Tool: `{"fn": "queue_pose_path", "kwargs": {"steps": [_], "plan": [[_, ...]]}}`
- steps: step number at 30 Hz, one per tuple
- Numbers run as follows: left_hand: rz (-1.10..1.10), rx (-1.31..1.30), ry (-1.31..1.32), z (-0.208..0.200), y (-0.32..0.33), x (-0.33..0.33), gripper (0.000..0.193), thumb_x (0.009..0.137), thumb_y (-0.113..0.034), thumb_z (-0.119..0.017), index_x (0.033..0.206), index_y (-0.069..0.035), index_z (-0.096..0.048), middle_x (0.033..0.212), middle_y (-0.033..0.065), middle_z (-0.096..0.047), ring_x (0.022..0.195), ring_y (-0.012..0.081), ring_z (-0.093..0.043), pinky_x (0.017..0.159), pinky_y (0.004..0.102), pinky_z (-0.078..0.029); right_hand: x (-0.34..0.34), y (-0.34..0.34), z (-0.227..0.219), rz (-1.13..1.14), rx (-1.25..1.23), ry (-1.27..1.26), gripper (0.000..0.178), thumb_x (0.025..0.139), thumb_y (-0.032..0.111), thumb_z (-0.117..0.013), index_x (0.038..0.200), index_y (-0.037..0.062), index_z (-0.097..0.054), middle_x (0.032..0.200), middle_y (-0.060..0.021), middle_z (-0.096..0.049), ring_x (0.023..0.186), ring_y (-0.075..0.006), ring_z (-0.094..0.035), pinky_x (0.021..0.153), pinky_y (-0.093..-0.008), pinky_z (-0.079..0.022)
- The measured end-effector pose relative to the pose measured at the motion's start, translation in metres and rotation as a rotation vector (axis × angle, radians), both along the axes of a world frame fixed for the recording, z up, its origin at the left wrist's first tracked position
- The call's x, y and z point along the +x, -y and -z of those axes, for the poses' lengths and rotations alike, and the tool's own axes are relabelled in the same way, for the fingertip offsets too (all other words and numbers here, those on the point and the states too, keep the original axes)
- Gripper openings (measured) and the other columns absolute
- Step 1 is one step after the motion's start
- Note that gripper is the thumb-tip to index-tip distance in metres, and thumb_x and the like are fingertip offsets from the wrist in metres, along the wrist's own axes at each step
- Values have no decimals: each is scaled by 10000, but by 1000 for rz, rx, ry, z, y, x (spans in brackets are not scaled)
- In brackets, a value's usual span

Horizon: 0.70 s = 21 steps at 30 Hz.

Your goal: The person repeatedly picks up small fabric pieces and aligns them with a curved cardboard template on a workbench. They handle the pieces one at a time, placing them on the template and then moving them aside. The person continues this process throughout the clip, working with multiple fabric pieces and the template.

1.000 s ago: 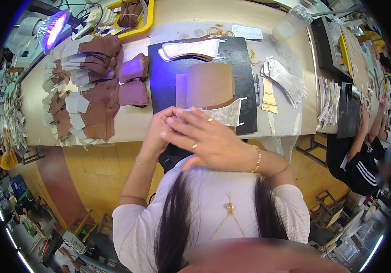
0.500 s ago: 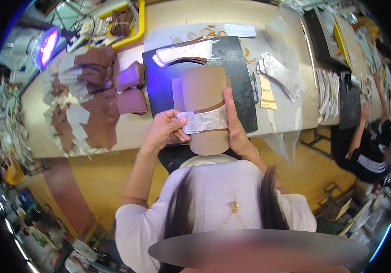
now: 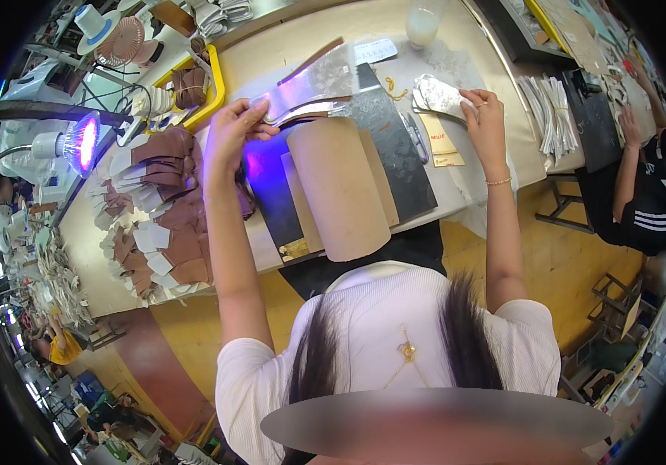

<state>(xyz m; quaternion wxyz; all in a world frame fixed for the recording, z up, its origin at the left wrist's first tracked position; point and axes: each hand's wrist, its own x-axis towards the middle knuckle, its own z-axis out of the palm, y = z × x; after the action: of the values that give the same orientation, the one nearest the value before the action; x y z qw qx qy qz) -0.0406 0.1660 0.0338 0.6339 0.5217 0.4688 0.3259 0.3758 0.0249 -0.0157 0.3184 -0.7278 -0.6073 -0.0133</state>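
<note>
Between the thumb and fingers of my left hand (image 3: 238,132) is the end of a silvery-white strip with brown edging (image 3: 309,87), over the far side of a black board (image 3: 406,167). Below it a brown half-round form (image 3: 338,186) stands on the board, with nothing wrapped round it. My right hand (image 3: 488,128) reaches out to the right and pinches the end of a piece in a fanned stack of silvery-white pieces (image 3: 437,96). How many pieces it grips cannot be made out.
Brown and white cut pieces (image 3: 166,178) lie heaped at the left, near a lit lamp (image 3: 81,146). A yellow-rimmed tray (image 3: 213,85) stands behind them. Yellow paper tags (image 3: 440,139) lie beside the board. Bundled white strips (image 3: 550,115) and a co-worker's arm (image 3: 629,159) are at the right.
The silvery strip has come off the brown form and moved to the far left with my left hand. My right hand has left the form for the stack at the right.
</note>
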Motion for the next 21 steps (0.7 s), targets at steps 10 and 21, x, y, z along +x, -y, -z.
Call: {"fn": "queue_pose_path", "kwargs": {"steps": [10,21], "plan": [[-210,302,-785,-17,22,-55,443,848,-367,-779,1111,-30,-660,671,68,-645,493,94,-524,477,272,-419,9,-2,23,-14,-126,202,231,803,114,-722,1030,87,-686,1026,-76,-647,984,-284,-599,888,-403,-455],[-959,113,-1080,7,188,-319,413,820,-285,-790,1083,22,-706,899,138,-724,832,224,-689,757,351,-534,51,-17,1,-44,-360,27,139,968,132,-596,1088,71,-559,964,-197,-700,917,-389,-690,750,-446,-518]]}}
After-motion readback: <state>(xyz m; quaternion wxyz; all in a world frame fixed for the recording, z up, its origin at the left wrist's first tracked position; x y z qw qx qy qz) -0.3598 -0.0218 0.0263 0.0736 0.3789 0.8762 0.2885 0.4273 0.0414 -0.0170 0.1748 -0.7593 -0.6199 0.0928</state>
